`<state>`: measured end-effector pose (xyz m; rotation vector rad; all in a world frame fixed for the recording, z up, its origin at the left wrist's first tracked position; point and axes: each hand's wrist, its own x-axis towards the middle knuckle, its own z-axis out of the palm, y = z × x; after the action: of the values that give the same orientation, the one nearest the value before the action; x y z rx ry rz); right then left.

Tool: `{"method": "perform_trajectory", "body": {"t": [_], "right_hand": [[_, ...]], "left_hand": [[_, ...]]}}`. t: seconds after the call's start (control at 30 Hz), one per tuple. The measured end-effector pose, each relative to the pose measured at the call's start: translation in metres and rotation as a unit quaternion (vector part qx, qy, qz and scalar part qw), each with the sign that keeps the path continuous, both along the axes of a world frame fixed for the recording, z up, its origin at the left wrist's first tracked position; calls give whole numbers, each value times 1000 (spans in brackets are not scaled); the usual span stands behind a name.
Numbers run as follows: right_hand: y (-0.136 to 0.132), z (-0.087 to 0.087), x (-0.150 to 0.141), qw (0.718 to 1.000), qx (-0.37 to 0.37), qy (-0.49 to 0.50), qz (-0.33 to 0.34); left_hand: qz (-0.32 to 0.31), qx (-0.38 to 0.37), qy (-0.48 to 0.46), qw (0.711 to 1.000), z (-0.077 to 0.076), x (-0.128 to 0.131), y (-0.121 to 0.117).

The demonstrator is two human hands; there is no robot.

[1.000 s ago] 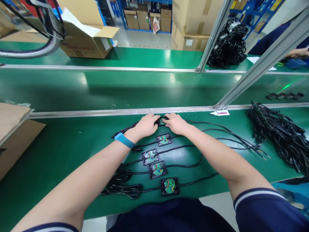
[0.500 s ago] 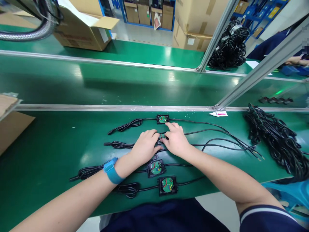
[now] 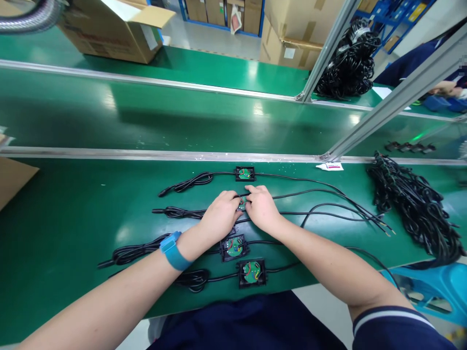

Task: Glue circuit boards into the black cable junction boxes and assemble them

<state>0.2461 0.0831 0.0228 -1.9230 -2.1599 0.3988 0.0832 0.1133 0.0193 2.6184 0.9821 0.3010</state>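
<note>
Both my hands grip a small black box with a green circuit board [image 3: 242,202] from its two sides. My left hand [image 3: 222,212], with a blue band on the wrist, has its fingers curled at the box's left edge. On the right edge are the bent fingers of my right hand [image 3: 263,206]. Much of this box is hidden by my fingers. Above it lies an open box with a board [image 3: 244,173], cabled on both sides. Nearer me are another open box [image 3: 234,247] and a third [image 3: 252,272], with coloured wires showing. Bundled black cables [image 3: 178,212] extend left.
A heap of black cables [image 3: 416,209] lies at the right of the green table [image 3: 65,204]. A white tube [image 3: 330,166] rests by the metal rail [image 3: 182,155]. Cardboard boxes [image 3: 113,36] stand behind, and a blue stool [image 3: 438,291] is at lower right. A co-worker's hand [image 3: 445,89] shows far right.
The view has shifted slightly, so the scene sits a little higher and to the left. My right fingers have drawn back from the upper box and now lie closer around the held one.
</note>
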Motion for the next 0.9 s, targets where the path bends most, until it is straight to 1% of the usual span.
{"method": "perform_trajectory", "body": {"t": [0.13, 0.3, 0.4, 0.53, 0.67, 0.73, 0.83, 0.9], "right_hand": [[0, 0, 1, 999, -12, -16, 29], [-5, -6, -2, 1000, 28, -7, -7], [-5, -7, -4, 999, 34, -5, -5], [-9, -2, 4, 999, 30, -1, 34], [-19, 9, 22, 997, 48, 36, 39], [-21, 12, 30, 997, 35, 41, 59], [-16, 11, 34, 994, 0, 35, 108], [-10, 10, 34, 990, 1, 37, 133]], "left_hand": [[-3, 15, -5, 1000, -6, -1, -2], [-1, 64, 0, 998, -16, -1, -4], [-6, 69, 4, 998, -18, -1, -4], [-4, 55, -5, 998, -15, -2, -3], [-9, 21, -52, 998, -12, -6, 0], [-12, -1, -69, 998, -10, -7, 4], [-14, -21, -51, 998, -4, -9, 9], [-22, -20, -45, 999, 2, -9, 13]]}}
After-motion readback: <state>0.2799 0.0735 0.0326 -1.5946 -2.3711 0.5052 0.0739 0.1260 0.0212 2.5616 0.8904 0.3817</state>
